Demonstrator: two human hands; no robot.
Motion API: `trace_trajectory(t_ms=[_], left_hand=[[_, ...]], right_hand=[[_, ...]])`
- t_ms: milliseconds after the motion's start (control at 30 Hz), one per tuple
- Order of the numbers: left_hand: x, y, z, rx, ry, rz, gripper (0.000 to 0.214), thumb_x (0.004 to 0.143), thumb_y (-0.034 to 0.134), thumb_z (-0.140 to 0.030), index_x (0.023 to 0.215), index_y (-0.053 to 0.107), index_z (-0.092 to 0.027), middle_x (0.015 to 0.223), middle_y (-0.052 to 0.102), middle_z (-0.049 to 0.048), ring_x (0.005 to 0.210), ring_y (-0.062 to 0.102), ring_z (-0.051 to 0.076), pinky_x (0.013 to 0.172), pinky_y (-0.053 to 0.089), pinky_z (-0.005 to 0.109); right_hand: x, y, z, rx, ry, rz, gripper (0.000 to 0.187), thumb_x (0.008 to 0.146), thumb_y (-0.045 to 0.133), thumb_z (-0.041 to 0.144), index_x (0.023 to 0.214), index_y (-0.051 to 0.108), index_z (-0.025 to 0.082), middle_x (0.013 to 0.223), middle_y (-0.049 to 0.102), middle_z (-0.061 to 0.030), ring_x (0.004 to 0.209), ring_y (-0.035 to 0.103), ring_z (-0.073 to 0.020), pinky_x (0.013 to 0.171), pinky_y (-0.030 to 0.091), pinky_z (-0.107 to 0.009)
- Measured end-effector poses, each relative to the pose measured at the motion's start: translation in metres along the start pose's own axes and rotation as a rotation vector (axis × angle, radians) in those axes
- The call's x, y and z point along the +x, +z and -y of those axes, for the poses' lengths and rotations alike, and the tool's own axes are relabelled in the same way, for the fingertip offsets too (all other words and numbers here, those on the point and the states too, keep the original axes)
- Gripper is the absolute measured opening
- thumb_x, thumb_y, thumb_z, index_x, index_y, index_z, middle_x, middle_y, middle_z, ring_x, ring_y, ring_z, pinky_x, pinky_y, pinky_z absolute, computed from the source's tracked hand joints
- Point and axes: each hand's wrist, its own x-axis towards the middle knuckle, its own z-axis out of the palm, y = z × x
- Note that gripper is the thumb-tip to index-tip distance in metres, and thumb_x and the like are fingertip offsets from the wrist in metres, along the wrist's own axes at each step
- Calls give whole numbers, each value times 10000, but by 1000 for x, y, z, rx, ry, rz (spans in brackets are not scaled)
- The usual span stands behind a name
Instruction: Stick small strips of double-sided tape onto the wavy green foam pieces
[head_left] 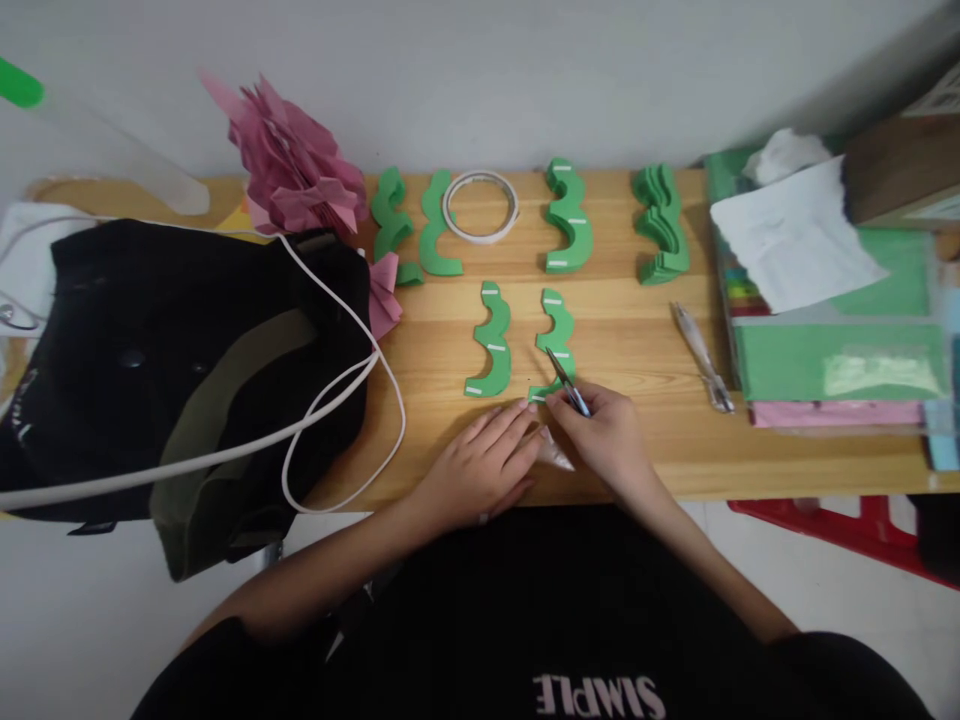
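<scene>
My right hand (604, 430) is closed round a small pair of scissors (566, 380), whose tip lies on the lower end of a wavy green paper piece (556, 335) with white tape strips. My left hand (487, 455) rests flat on the wooden table (645, 420) beside it, fingers stretched toward that piece's bottom edge. A second wavy green piece (491, 340) lies just left. A scrap of clear or white material (556, 455) sits between my hands.
Further back lie more green wavy pieces (570, 215), a stack of them (660, 225), a tape roll (480, 205) and pink folded paper (296, 165). A black bag (165, 350) with a white cable (330, 400) fills the left. Pen (701, 355) and coloured sheets (832, 350) lie right.
</scene>
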Motion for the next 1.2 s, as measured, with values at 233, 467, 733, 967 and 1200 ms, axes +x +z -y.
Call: trace_trajectory(t_ms=[233,467,733,967,1200], left_hand=[[0,0,1,4,13,-11,427,949,419,-345,1270,521,-83,1382,541,189,1312,483,291,1049,378,382],[0,-1,0,14,11,-20,416,949,425,-341,1262,528,-86,1374,548,192,1303,494,286,1041,394,382],[-1,0,0,17,9,6,426,948,425,-352,1274,520,-96,1387,535,191,1321,474,280,1050,391,382],[0,-1,1,23,-1,-6,454,929,444,-363,1291,509,-96,1409,515,186,1324,472,285,1014,426,371],[2,-1,-1,14,-17,56,517,915,467,-386,1330,472,-78,1451,452,217,1371,404,311,1068,371,397]], right_hand=[[0,0,2,-45,-22,1,219,709,585,361,633,650,166,580,652,-30,540,540,-157,530,388,-269],[2,-3,3,-40,-4,35,220,713,579,363,614,616,171,555,623,-20,520,522,-148,511,379,-262],[2,0,2,-93,0,29,202,727,563,341,638,624,170,591,651,-38,555,563,-164,528,383,-267],[0,2,1,-150,-37,4,193,764,564,319,705,667,166,631,694,-57,569,596,-177,542,398,-270],[-2,2,5,-200,-26,4,189,782,560,311,709,663,171,639,699,-63,584,622,-192,555,401,-274]])
